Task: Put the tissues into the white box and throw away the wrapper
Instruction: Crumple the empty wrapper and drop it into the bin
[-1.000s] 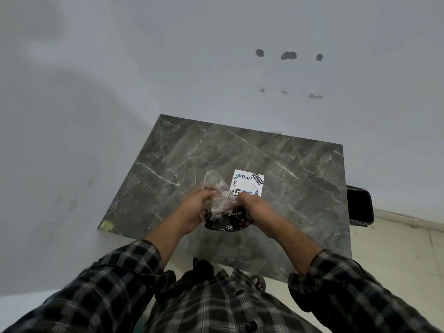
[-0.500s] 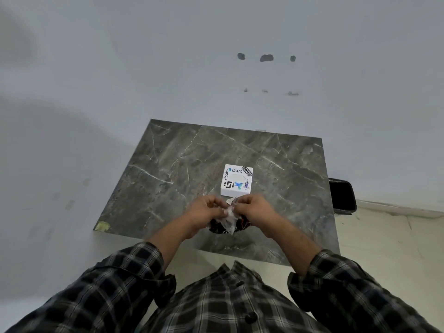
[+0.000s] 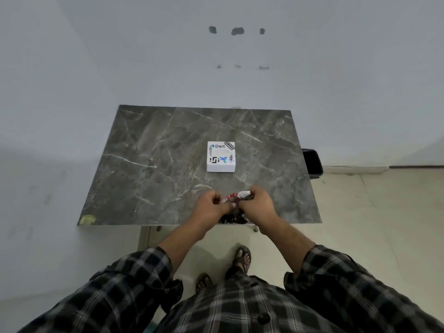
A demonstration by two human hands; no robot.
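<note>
Both hands work close together over the near edge of the grey marble desk [image 3: 153, 164]. The left hand [image 3: 211, 207] has its fingers [image 3: 216, 197] curled tight, pinching one side of the dark wrapper [image 3: 231, 218]; the right hand [image 3: 259, 205] is likewise closed on the other side, with a bit of white tissue [image 3: 243, 193] showing above it. Farther back on the desk, well apart from the hands, sits the white box [image 3: 220, 156], stickers on top. A black bin [image 3: 311, 162] stands on the floor beside the desk's right edge.

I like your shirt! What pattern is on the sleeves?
Dark and pale plaid checks on the sleeves, seen in the head view.
</note>
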